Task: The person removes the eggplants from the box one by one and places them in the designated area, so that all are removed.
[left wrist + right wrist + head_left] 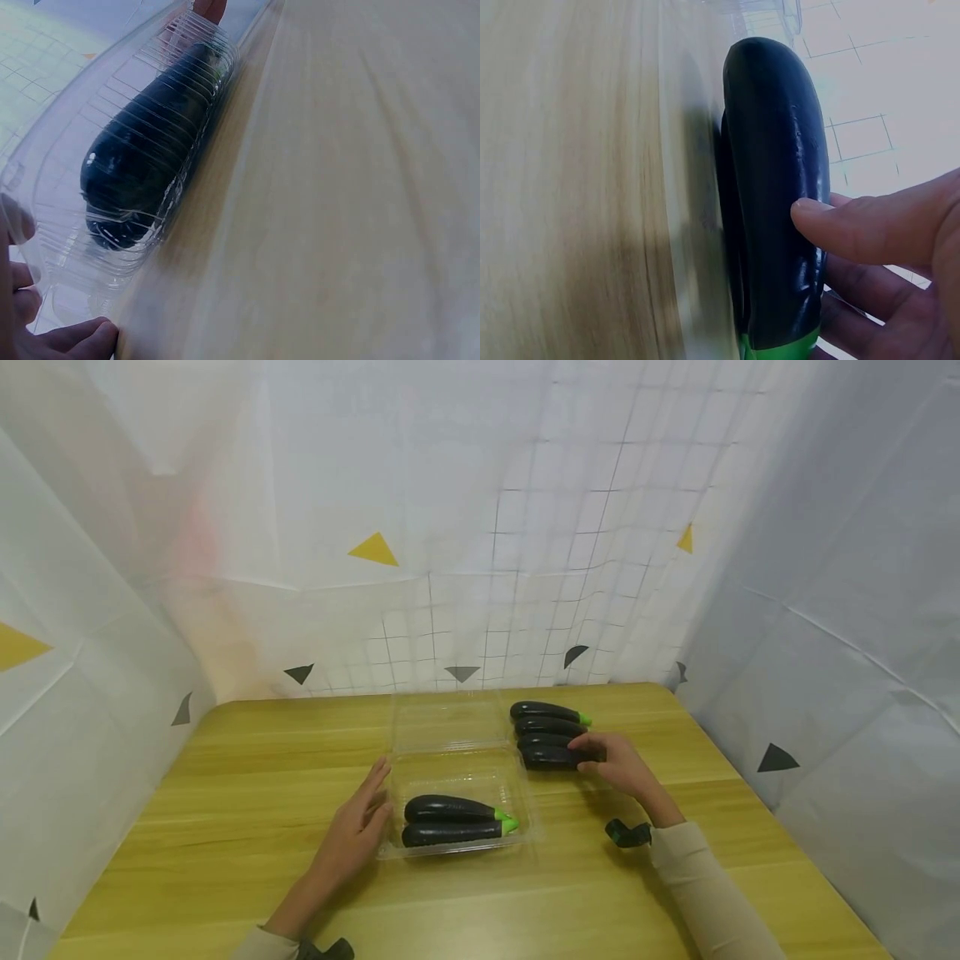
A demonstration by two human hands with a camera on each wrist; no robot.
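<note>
My right hand (618, 764) pinches the nearest eggplant (546, 758) of a row, close to its stem end. In the right wrist view the thumb (870, 229) lies on one side of this dark, glossy eggplant (772, 165), with fingers behind it. Beside the left wall of a clear plastic clamshell box (527, 793), my left hand (351, 831) rests with its fingers extended and fingertips at the rim. Two eggplants (448, 808) with green stems lie side by side at the front of the box. Left wrist view: they show through the ribbed wall.
Several more eggplants (543, 708) lie in the row right of the box's opened lid (450, 722), which is flat behind the box. The wooden table (262, 793) meets white sheet walls (315, 485) at the back and sides. A dark wrist strap piece (628, 834) hangs by the right cuff.
</note>
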